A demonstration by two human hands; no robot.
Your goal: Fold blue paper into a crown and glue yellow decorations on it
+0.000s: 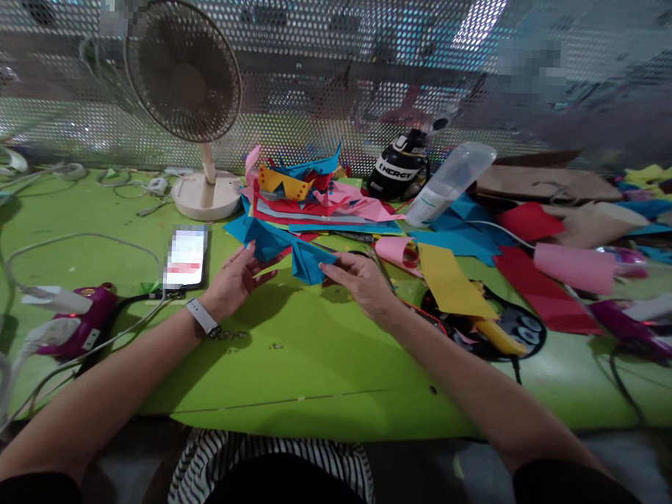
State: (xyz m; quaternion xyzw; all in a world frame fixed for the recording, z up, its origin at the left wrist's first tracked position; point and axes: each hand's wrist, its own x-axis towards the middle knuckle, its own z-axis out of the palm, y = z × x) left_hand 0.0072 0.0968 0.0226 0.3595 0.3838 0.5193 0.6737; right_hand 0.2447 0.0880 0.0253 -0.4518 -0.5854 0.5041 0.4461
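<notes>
A folded blue paper piece [292, 249] lies on the green table [310, 354], just in front of a heap of coloured papers [316, 196]. My left hand [233, 278] holds its left side with the fingertips; a white band sits on that wrist. My right hand [362, 279] rests on the paper's right end, fingers curled over it. Both forearms reach in from the near edge.
A phone [186, 258] lies left of my left hand. A desk fan [185, 78] stands behind it. Cables and a purple glue gun [83, 324] are at far left. A yellow sheet [450, 282], red sheet [544, 289], plastic bottle [451, 182] and black bottle [399, 166] lie right.
</notes>
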